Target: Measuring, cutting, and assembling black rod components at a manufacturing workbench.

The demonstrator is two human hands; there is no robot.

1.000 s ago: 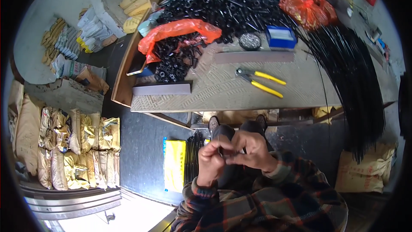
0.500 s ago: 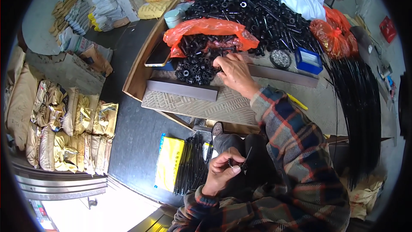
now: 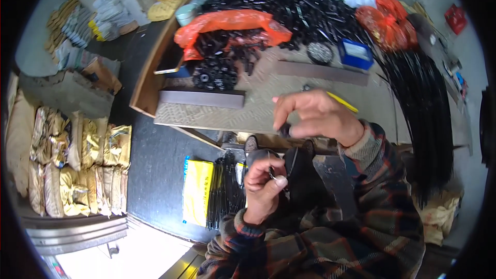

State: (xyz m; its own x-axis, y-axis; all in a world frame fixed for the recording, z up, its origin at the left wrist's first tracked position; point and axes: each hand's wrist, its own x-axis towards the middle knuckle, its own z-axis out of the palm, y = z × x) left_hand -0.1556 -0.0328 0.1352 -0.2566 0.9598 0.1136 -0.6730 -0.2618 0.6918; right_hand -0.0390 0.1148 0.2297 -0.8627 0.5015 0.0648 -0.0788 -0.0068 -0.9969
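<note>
My left hand (image 3: 262, 192) is closed above my lap, with thumb and fingers pinching a small dark part with a thin rod (image 3: 272, 173); most of it is hidden by the fingers. Higher and to the right, over the near edge of the workbench (image 3: 258, 116), my right hand (image 3: 323, 116) is closed on a small black part (image 3: 284, 130), blurred by motion. Beyond it on the bench lies a heap of black toothed rings (image 3: 214, 75), beside an open orange plastic bag (image 3: 227, 19) of black parts.
A large pile of black plastic pieces (image 3: 310, 10) covers the bench's far side. Grey metal bars (image 3: 201, 98), a round dish (image 3: 320, 53), a blue box (image 3: 355, 54) and a yellow tool (image 3: 342, 102) lie nearer. Long black strips (image 3: 421, 124) hang at right; stacked sacks (image 3: 77, 175) stand left.
My right hand has drawn back from the heap of toothed rings toward my left hand, carrying a small black part. My left hand keeps its pinch. The whole view has shifted slightly.
</note>
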